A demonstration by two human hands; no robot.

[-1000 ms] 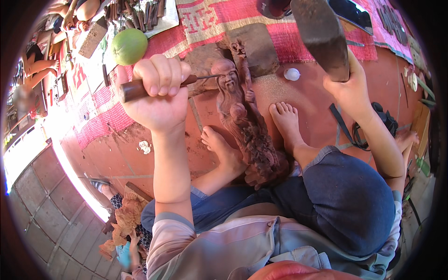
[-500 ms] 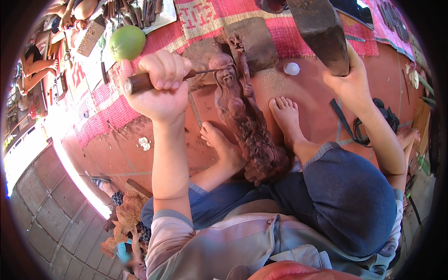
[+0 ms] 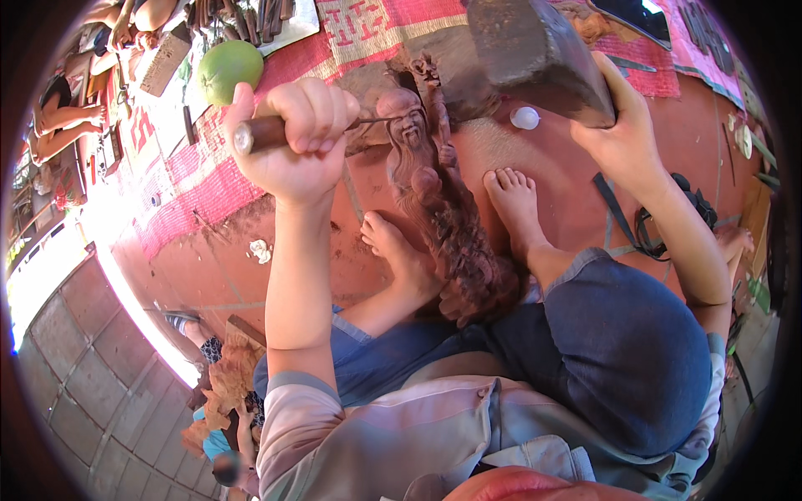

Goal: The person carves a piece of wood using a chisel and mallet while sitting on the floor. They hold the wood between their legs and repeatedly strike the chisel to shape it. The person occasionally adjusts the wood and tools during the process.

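Note:
My left hand (image 3: 294,154) is wrapped around the wooden handle of a carving chisel (image 3: 261,135). Its thin blade points right and meets the face area of a carved reddish-brown wooden figure (image 3: 411,171), a bearded old man with a staff. The carving lies slanted between my bare feet, its head end against a dark wooden block (image 3: 458,58) and its base near my lap. In my right hand (image 3: 622,142), raised to the right of the carving, is a heavy dark block-shaped mallet (image 3: 543,63). Part of that hand's grip is hidden behind the mallet.
A green round fruit (image 3: 230,71) sits on the red-and-cream woven mat (image 3: 355,25), with several tools (image 3: 238,21) beyond it. A small white cup-like object (image 3: 525,118) and a black strap (image 3: 616,209) lie on the tiled floor. Other people's limbs (image 3: 71,121) show at far left.
The mallet in my right hand has swung left, over toward the carving. My left hand has shifted slightly right with the chisel, whose blade stays at the figure's face.

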